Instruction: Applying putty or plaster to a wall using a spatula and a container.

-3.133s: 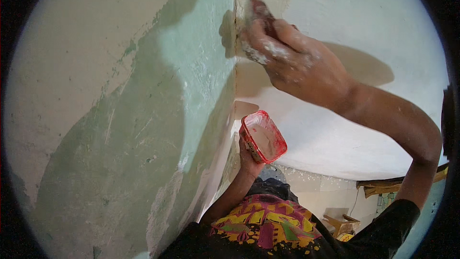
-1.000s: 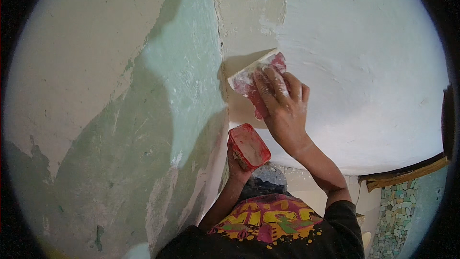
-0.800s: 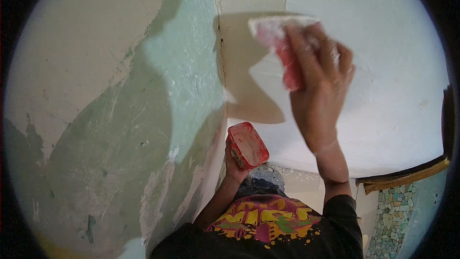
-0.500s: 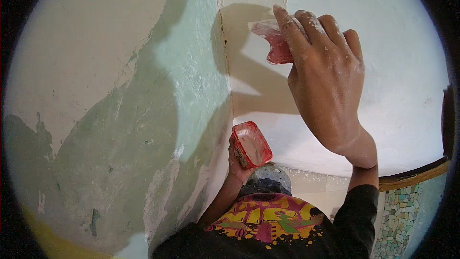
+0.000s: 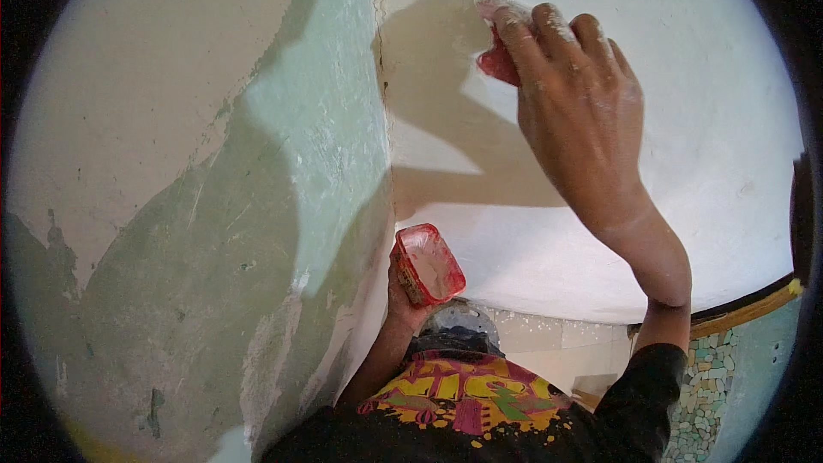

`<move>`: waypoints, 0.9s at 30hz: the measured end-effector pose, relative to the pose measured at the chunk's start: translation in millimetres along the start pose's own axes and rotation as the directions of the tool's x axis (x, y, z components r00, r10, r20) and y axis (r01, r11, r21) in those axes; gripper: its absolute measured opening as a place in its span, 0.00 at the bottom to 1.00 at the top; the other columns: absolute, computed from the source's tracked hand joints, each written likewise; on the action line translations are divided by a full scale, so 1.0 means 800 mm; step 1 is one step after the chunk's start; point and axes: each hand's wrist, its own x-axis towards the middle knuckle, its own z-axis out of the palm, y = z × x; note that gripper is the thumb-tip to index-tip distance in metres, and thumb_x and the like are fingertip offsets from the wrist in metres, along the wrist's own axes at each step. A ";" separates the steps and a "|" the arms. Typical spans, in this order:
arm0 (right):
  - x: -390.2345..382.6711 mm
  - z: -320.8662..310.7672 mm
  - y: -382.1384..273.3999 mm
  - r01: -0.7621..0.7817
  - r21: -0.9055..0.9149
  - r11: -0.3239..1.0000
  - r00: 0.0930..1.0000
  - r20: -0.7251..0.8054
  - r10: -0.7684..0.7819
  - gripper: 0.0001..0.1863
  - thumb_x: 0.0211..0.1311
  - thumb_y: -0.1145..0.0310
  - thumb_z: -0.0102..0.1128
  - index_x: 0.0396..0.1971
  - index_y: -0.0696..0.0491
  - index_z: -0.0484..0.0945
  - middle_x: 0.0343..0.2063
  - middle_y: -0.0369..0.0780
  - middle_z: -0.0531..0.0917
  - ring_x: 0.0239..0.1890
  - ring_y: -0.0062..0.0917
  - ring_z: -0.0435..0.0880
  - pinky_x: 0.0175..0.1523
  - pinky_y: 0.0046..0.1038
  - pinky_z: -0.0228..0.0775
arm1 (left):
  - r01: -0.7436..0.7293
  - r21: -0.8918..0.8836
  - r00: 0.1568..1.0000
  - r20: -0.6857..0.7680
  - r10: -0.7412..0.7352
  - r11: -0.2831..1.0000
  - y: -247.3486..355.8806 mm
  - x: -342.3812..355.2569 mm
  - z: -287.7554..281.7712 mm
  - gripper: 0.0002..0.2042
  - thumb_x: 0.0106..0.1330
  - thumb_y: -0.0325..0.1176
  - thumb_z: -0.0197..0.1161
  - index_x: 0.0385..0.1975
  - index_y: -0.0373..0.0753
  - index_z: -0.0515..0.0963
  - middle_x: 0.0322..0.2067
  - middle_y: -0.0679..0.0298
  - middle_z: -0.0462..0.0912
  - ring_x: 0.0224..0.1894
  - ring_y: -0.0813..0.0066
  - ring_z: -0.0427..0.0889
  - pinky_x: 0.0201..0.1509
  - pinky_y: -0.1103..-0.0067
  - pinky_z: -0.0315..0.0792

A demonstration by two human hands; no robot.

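Note:
My right hand (image 5: 583,94) is raised against the white wall (image 5: 686,120), its fingers closed round a red putty spreader (image 5: 500,62) smeared with white. The spreader's tip lies at the edge of a damp-looking patch of filler beside the corner crack (image 5: 383,77). Lower down, my left hand (image 5: 405,302) grips a small red plastic tub (image 5: 431,266) from below and the side. Pale, pinkish-white paste sits inside the tub. Most of the left fingers are hidden behind it.
Close on the left stands a green wall (image 5: 214,231) with worn, patchy paint, meeting the white wall at the cracked corner. A wooden edge (image 5: 746,313) and a strip of stone mosaic (image 5: 705,386) show at the lower right. Pale floor tiles (image 5: 531,334) lie below, speckled with white.
My right hand has moved the spreader up and slightly right along the white wall. In the picture, the tub in my left hand has shifted a little left and down.

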 end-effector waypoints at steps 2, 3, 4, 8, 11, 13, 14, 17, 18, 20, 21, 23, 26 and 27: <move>0.000 0.008 -0.009 -0.012 -0.030 0.999 1.000 -0.004 0.012 0.21 0.64 0.60 0.63 0.55 0.52 0.78 0.43 0.38 0.81 0.42 0.32 0.82 0.45 0.34 0.76 | -0.003 -0.010 0.999 0.034 0.003 1.000 -0.002 0.000 0.000 0.32 0.73 0.64 0.52 0.70 0.50 0.69 0.65 0.61 0.77 0.67 0.56 0.75 0.69 0.46 0.69; -0.001 0.010 -0.011 -0.008 -0.030 1.000 1.000 -0.005 0.008 0.21 0.64 0.60 0.63 0.55 0.52 0.78 0.43 0.38 0.81 0.42 0.32 0.82 0.45 0.34 0.76 | -0.005 -0.016 0.998 0.063 0.006 1.000 -0.002 0.001 0.001 0.32 0.74 0.63 0.52 0.70 0.50 0.69 0.64 0.61 0.77 0.66 0.57 0.76 0.69 0.46 0.69; -0.001 0.011 -0.015 -0.030 0.010 0.999 1.000 -0.004 0.030 0.22 0.64 0.61 0.62 0.56 0.53 0.78 0.43 0.38 0.81 0.43 0.33 0.82 0.46 0.35 0.75 | -0.009 -0.020 0.998 0.064 0.010 1.000 -0.001 0.000 -0.001 0.32 0.74 0.63 0.52 0.70 0.50 0.69 0.64 0.61 0.77 0.66 0.57 0.76 0.69 0.46 0.69; -0.019 0.024 -0.038 -0.062 0.056 0.997 0.996 0.069 0.058 0.23 0.63 0.64 0.60 0.58 0.54 0.78 0.44 0.40 0.81 0.43 0.35 0.82 0.50 0.38 0.73 | -0.006 -0.003 1.000 -0.008 0.006 1.000 0.001 0.002 -0.007 0.32 0.74 0.63 0.51 0.70 0.49 0.69 0.64 0.60 0.77 0.66 0.56 0.77 0.69 0.45 0.69; -0.049 0.041 -0.065 -0.029 0.078 0.997 0.989 0.150 0.017 0.24 0.62 0.67 0.60 0.59 0.55 0.77 0.45 0.41 0.81 0.45 0.35 0.81 0.52 0.39 0.71 | 0.022 -0.019 1.000 0.017 -0.022 1.000 0.001 0.006 -0.008 0.31 0.75 0.62 0.51 0.70 0.49 0.69 0.64 0.59 0.77 0.65 0.55 0.77 0.68 0.44 0.70; -0.060 0.040 -0.075 -0.016 0.070 0.997 0.984 0.181 0.003 0.24 0.61 0.67 0.60 0.58 0.56 0.78 0.46 0.40 0.80 0.46 0.33 0.80 0.52 0.37 0.71 | 0.047 -0.044 0.998 0.033 -0.046 0.998 0.001 0.004 -0.006 0.31 0.75 0.62 0.51 0.70 0.49 0.69 0.64 0.59 0.77 0.66 0.54 0.76 0.67 0.43 0.70; -0.063 0.038 -0.077 -0.042 0.120 0.992 0.972 0.234 0.013 0.24 0.60 0.67 0.60 0.57 0.55 0.78 0.46 0.40 0.80 0.47 0.32 0.79 0.52 0.37 0.70 | 0.031 -0.027 0.999 0.017 -0.030 0.999 0.000 0.004 -0.005 0.32 0.74 0.62 0.51 0.70 0.49 0.69 0.64 0.59 0.77 0.66 0.54 0.76 0.67 0.43 0.70; -0.049 0.024 -0.067 -0.070 0.162 0.984 0.962 0.272 0.023 0.23 0.60 0.67 0.61 0.57 0.55 0.78 0.45 0.40 0.80 0.48 0.31 0.78 0.52 0.36 0.69 | 0.004 -0.015 1.000 -0.012 -0.004 1.000 0.000 0.000 -0.002 0.32 0.74 0.63 0.52 0.70 0.49 0.68 0.65 0.59 0.76 0.66 0.53 0.75 0.67 0.43 0.70; -0.037 0.013 -0.057 -0.071 0.146 0.987 0.966 0.258 0.031 0.22 0.61 0.67 0.61 0.56 0.54 0.79 0.45 0.40 0.80 0.48 0.31 0.78 0.52 0.35 0.69 | 0.002 -0.018 1.000 -0.021 -0.003 1.000 0.001 0.000 0.000 0.32 0.74 0.63 0.52 0.71 0.49 0.68 0.66 0.59 0.75 0.67 0.54 0.75 0.67 0.43 0.70; -0.019 -0.002 -0.044 -0.068 0.151 0.986 0.986 0.162 0.043 0.22 0.61 0.67 0.61 0.56 0.54 0.79 0.45 0.39 0.80 0.50 0.30 0.78 0.52 0.35 0.69 | -0.019 0.011 1.000 0.001 0.019 1.000 0.002 0.003 -0.013 0.36 0.71 0.66 0.55 0.72 0.50 0.66 0.67 0.60 0.73 0.68 0.54 0.73 0.69 0.43 0.68; -0.010 -0.011 -0.035 -0.075 0.146 0.986 0.995 0.078 0.065 0.22 0.61 0.67 0.61 0.56 0.54 0.79 0.45 0.39 0.80 0.51 0.30 0.78 0.52 0.35 0.69 | -0.024 0.044 1.000 0.017 0.023 0.999 0.001 0.000 -0.009 0.40 0.67 0.69 0.58 0.73 0.51 0.64 0.68 0.60 0.72 0.70 0.54 0.71 0.71 0.43 0.65; 0.005 -0.008 -0.024 -0.071 0.106 0.992 0.997 0.007 0.070 0.22 0.59 0.66 0.62 0.54 0.55 0.79 0.48 0.38 0.81 0.54 0.30 0.78 0.53 0.35 0.69 | -0.015 0.064 1.000 -0.025 0.016 0.998 -0.001 -0.006 -0.002 0.40 0.67 0.69 0.58 0.73 0.51 0.64 0.68 0.60 0.72 0.70 0.54 0.71 0.71 0.43 0.65; 0.008 0.027 -0.028 -0.033 0.016 0.999 0.999 0.018 0.033 0.23 0.58 0.64 0.62 0.54 0.56 0.81 0.52 0.38 0.80 0.59 0.32 0.76 0.61 0.39 0.66 | -0.011 0.062 1.000 -0.027 0.012 0.998 -0.002 -0.005 -0.003 0.41 0.67 0.70 0.58 0.74 0.52 0.64 0.69 0.60 0.71 0.70 0.54 0.71 0.71 0.43 0.65; 0.001 0.034 -0.040 -0.029 0.023 0.999 0.999 0.018 0.029 0.23 0.58 0.64 0.62 0.54 0.56 0.81 0.52 0.38 0.80 0.59 0.32 0.76 0.61 0.39 0.66 | -0.018 0.034 1.000 0.010 0.018 0.999 0.000 -0.005 -0.005 0.41 0.66 0.70 0.58 0.74 0.52 0.63 0.69 0.60 0.71 0.70 0.54 0.71 0.71 0.43 0.65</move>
